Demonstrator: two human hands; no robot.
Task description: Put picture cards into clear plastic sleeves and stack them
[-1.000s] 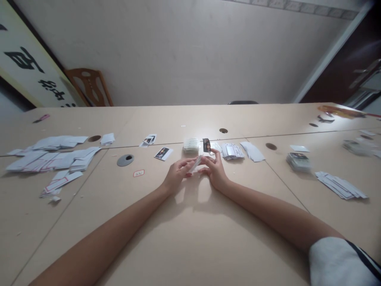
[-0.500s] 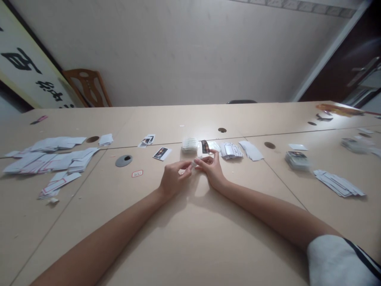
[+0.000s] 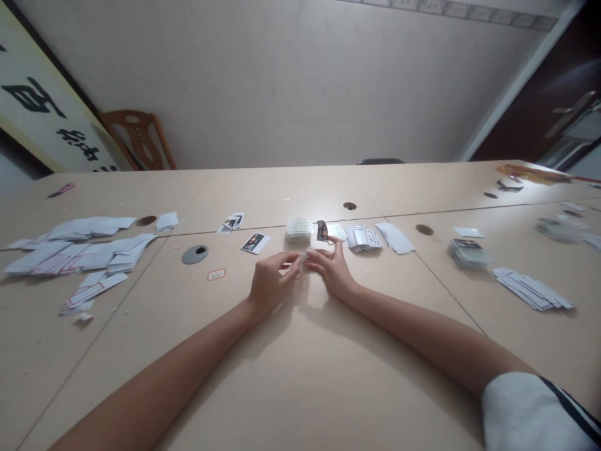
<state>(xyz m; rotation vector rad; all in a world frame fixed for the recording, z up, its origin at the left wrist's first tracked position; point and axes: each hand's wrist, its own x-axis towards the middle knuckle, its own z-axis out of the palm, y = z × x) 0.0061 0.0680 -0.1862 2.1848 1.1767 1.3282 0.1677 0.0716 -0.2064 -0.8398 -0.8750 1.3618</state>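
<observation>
At four o'clock, a white sleeve (image 3: 516, 410) ends near the elbow, dark stripes (image 3: 568, 402) slanting along its outer side. The left hand (image 3: 272, 282) and right hand (image 3: 335, 274) are bare, as are both slim forearms (image 3: 188, 363).

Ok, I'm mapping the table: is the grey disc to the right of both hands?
No, the grey disc lies to the left of the left hand.
</observation>
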